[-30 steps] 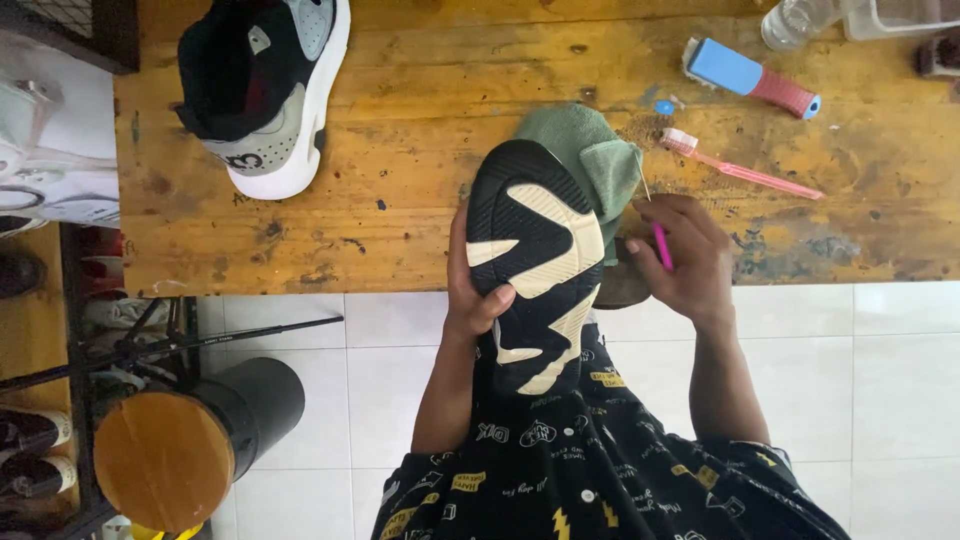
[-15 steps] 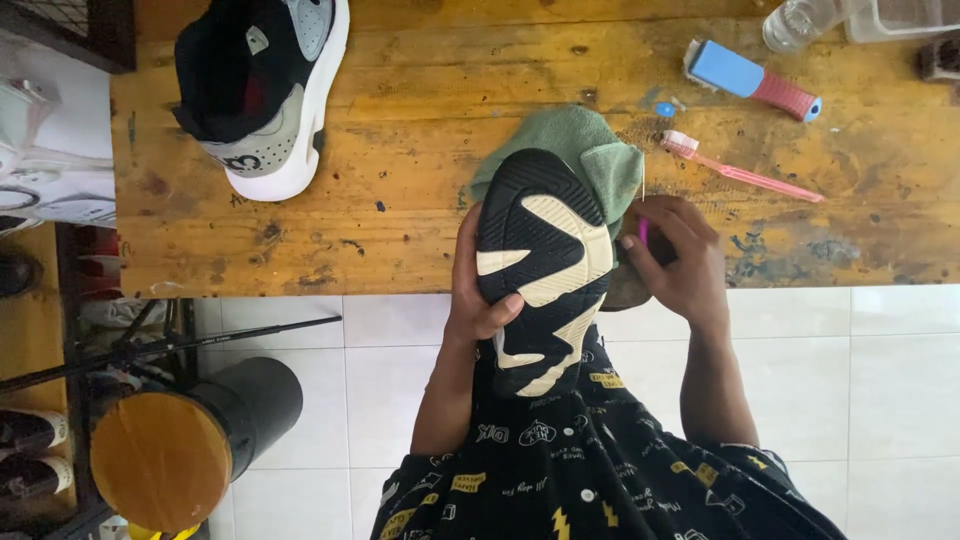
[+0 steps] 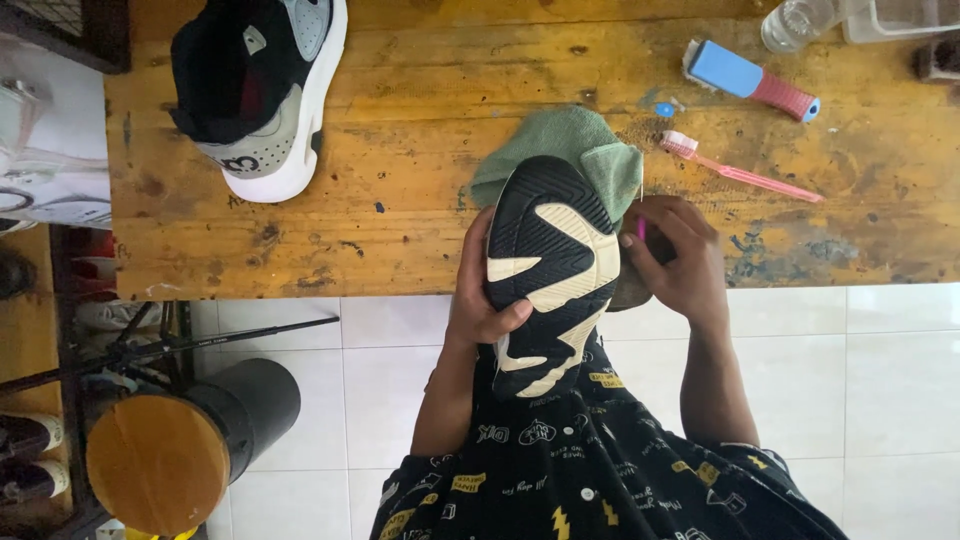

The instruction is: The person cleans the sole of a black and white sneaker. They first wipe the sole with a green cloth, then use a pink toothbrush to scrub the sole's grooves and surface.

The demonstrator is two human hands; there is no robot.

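Clear tub (image 3: 905,18) at far right of wooden table (image 3: 420,150), cut off by frame edge; contents unreadable. Glass (image 3: 795,22) beside it, also cropped. Sneaker (image 3: 550,270) held sole-up over table's near edge, toe on green cloth (image 3: 570,145); upper hidden. Left hand (image 3: 478,300) clamps sneaker's side, thumb across sole. Right hand (image 3: 680,258) closed round small pink tool (image 3: 641,228), mostly hidden, at sneaker's right edge. Second sneaker (image 3: 255,90) on table, far left.
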